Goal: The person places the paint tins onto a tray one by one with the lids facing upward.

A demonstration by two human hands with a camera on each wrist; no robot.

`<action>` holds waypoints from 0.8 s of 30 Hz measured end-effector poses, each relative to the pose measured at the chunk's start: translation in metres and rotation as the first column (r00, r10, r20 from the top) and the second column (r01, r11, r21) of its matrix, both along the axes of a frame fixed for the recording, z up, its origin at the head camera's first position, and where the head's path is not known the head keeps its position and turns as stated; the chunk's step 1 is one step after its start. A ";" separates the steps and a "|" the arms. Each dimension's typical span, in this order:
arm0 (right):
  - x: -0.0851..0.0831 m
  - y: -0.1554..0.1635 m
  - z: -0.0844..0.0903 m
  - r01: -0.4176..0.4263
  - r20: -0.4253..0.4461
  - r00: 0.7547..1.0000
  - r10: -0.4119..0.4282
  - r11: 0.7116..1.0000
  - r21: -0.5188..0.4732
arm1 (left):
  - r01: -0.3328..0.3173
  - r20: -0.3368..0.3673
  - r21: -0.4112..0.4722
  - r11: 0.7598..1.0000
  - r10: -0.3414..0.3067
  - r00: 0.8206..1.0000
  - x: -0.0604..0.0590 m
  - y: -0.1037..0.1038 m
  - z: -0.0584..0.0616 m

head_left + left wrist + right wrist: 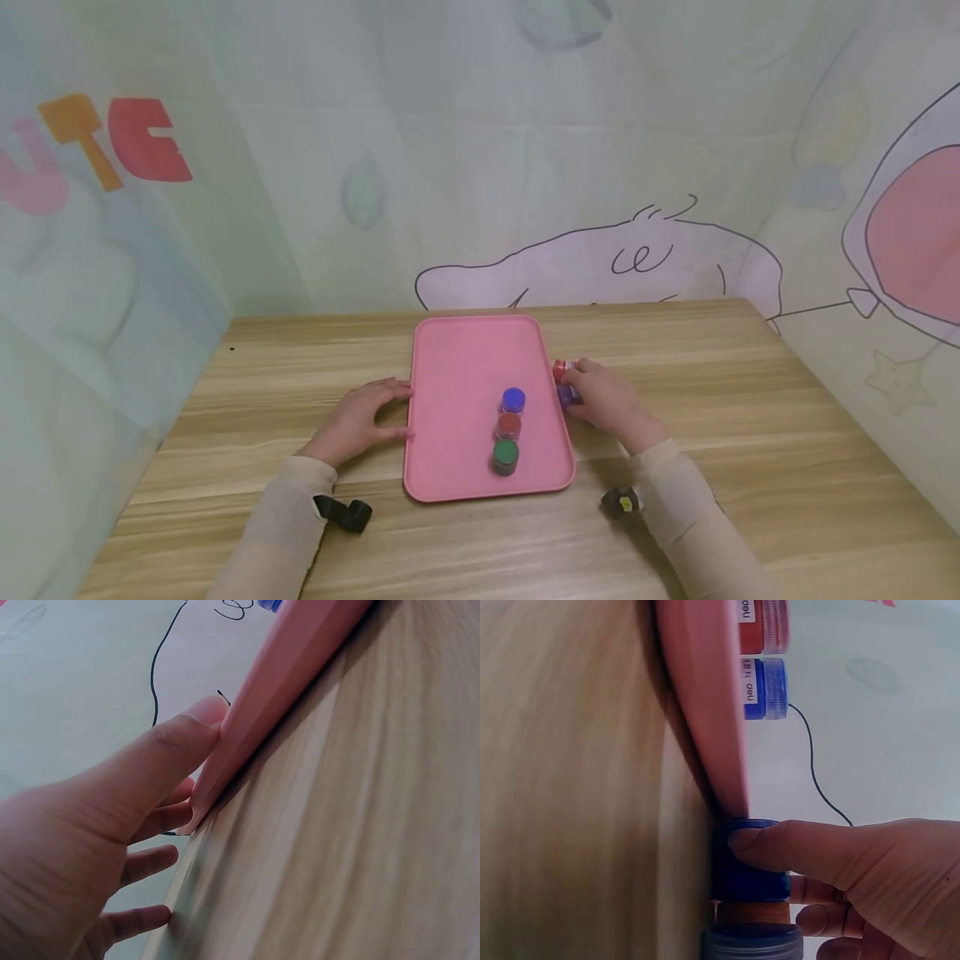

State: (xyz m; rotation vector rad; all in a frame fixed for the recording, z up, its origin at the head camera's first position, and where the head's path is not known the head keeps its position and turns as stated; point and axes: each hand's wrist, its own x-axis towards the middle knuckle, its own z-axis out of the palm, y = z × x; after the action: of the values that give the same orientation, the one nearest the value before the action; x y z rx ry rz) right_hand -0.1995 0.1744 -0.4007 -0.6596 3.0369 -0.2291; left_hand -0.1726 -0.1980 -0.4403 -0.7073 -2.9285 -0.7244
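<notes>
We see a light wooden counter (750, 433) w/ a flat pink plastic tray (465, 367) in the middle. Our left hand (360, 421) rests on the counter, fingers spread, thumb (161, 761) & fingertips touching the tray's left rim; grip loose, holding nothing. Our right hand (603, 400) is just beside the tray's right edge, grip curled round a small blue-capped paint jar (750, 859), thumb across its cap. On the tray, 3 small round jars in a row: blue-lidded (513, 400), red-lidded (507, 426), green-lidded (505, 455). Head view shows the held jar mostly hidden by fingers, plus a red cap (560, 367) touching them. Right wrist view shows another jar, brown w/ a grey cap (751, 934), right against the held one; left wrist view shows only thumb-on-rim contact.
</notes>
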 end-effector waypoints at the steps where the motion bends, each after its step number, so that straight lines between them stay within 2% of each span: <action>1: 0.000 0.000 -0.001 -0.003 -0.006 1.000 0.003 1.000 0.000 | 0.000 0.000 0.001 1.000 0.000 1.000 0.000 0.000 0.000; 24: 0.000 0.001 -0.002 -0.026 -0.043 0.999 0.027 0.999 0.024 | -0.016 0.009 0.004 1.000 0.016 1.000 0.002 0.000 0.000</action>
State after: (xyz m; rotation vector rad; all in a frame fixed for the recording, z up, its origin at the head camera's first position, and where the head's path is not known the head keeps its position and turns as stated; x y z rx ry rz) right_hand -0.1993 0.1759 -0.4025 -0.7121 3.0649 -0.1809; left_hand -0.1707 -0.1976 -0.4405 -0.6814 -2.9364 -0.7344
